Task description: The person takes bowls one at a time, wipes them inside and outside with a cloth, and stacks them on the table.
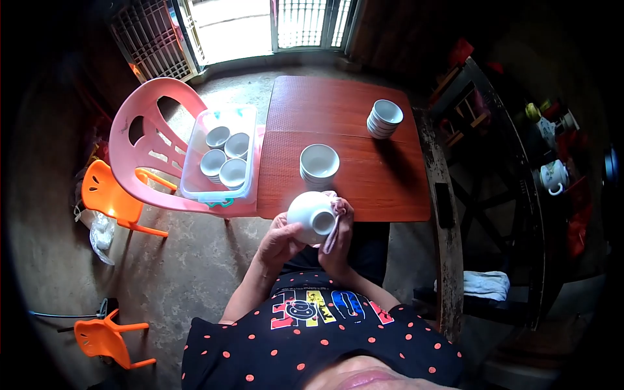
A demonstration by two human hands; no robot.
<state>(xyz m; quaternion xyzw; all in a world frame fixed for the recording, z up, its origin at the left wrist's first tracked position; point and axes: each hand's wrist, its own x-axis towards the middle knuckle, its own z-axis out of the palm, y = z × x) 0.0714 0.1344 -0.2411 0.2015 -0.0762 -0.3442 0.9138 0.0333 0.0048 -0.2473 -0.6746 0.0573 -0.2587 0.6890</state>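
Observation:
A white bowl [304, 211] is held in front of my chest, tilted so its foot ring faces me. My left hand [281, 239] grips its left side, thumb on the outer wall. On the other side my right hand [341, 235] presses a pinkish cloth [333, 227] against the rim; part of the cloth hangs down below. Just beyond, near the front of the red table [338, 107], stands a stack of white bowls [319, 164]. Another bowl stack [383, 119] is at the table's right side.
A clear plastic bin [195, 166] with several stacks of bowls rests on a pink chair [123, 140] at the table's left. Small orange chairs [107, 195] stand on the floor. A dark wooden frame [448, 260] borders the right, with a white cloth [484, 285] behind it.

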